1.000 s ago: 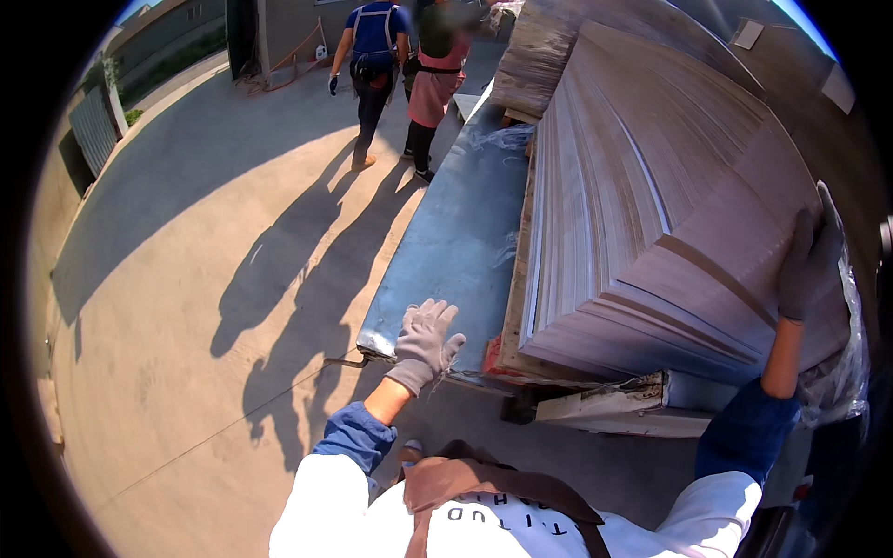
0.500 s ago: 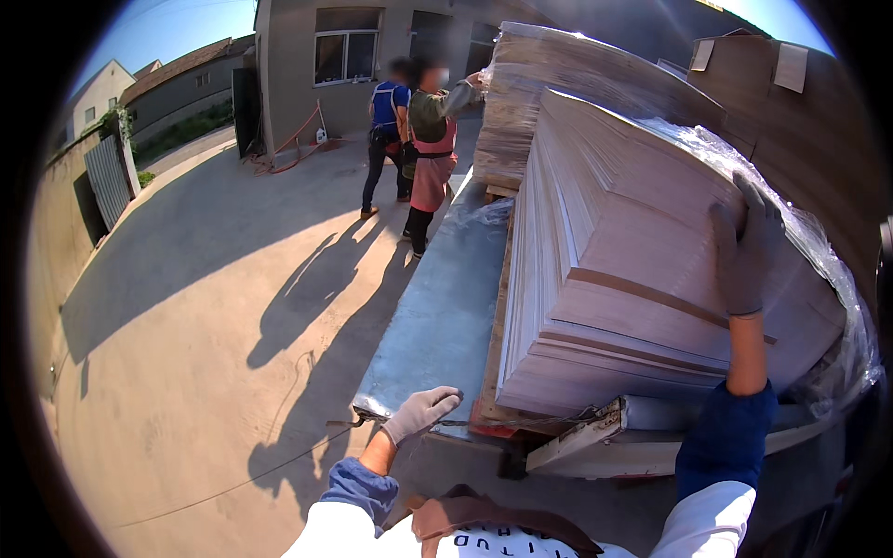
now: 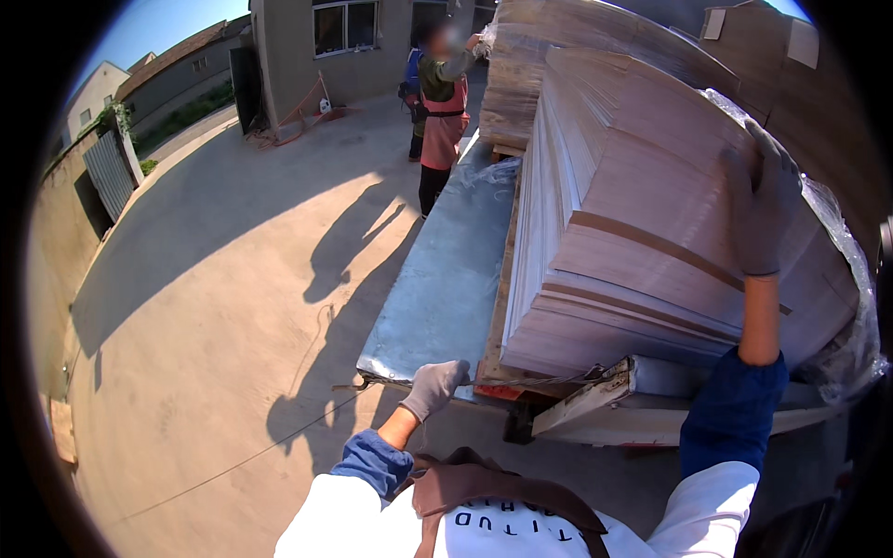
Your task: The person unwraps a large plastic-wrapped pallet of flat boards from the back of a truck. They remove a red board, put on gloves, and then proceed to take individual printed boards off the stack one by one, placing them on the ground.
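Note:
A tall stack of large pale sheets (image 3: pixel 651 200) rests tilted and fanned out on a wooden pallet (image 3: pixel 505 307). My right hand (image 3: pixel 770 209), in a grey glove, lies against the stack's upper face, thumb apart from the fingers and nothing gripped. Clear plastic wrap (image 3: pixel 842 232) hangs loose along the stack's right side. My left hand (image 3: pixel 435 389), gloved too, is closed at the near edge of a metal-topped platform (image 3: pixel 433 288). A thin twisted wire (image 3: pixel 539 379) runs rightward from its curled fingers, which seem to hold it; the inside of the fist is hidden.
Beyond stands a second, wrapped stack (image 3: pixel 595 56), with a person in a pink apron (image 3: pixel 442 130) touching its wrap. Another person in blue (image 3: pixel 414 67) is partly hidden behind. A white-painted metal beam (image 3: pixel 595 409) juts out low before me. A red hose (image 3: pixel 293 121) lies by the building.
My left hand has curled closed and moved slightly up and right. My right hand stays against the sheets. The person in blue has moved right, behind the aproned person. The view has shifted a little.

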The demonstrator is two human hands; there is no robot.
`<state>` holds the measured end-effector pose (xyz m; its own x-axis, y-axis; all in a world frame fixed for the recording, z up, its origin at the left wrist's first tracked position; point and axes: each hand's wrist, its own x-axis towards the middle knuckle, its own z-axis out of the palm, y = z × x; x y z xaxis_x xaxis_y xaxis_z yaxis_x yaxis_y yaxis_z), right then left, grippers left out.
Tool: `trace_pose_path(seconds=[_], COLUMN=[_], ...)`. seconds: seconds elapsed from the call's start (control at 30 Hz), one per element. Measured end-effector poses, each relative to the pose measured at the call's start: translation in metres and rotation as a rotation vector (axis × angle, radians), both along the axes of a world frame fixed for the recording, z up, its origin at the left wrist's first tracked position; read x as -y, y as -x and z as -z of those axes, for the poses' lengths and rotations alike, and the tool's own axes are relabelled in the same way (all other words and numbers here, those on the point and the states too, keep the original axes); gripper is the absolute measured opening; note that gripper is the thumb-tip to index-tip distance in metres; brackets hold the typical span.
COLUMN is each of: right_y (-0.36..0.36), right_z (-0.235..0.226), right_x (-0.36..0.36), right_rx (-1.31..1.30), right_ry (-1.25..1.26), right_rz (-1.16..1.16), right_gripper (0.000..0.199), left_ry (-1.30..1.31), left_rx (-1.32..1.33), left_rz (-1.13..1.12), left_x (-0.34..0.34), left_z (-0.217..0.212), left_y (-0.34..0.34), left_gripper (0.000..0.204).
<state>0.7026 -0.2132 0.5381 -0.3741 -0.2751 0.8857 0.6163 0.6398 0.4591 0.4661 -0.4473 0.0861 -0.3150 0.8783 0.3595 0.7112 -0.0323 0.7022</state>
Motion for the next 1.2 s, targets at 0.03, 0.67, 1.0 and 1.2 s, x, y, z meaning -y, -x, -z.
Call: trace_pose_path(seconds=[0.03,0.67,1.0,1.2], right_y=[-0.001,-0.002,-0.014,-0.028], right_z=[0.001,-0.004,-0.006,-0.004], right_x=[-0.001,-0.007,-0.018,-0.029], right_rx=[-0.005,-0.13,-0.05,0.007], right_ry=[0.035,0.101,0.011,-0.015], right_rz=[0.002,0.004,0.108,0.25], right_gripper=[0.042,0.025,0.028,0.037], left_ry=[0.009,0.052,0.069,0.048], left_rx=[0.015,-0.111,0.093,0.109], left_rz=[-0.001,0.124,0.081,0.093], left_x=[0.0,-0.008,-0.009,-0.007], left_z=[0.0,-0.01,-0.006,-0.017], left_y=[-0.002,0.004,0.0,-0.002], left_gripper=[0.04,0.031,0.061,0.057])
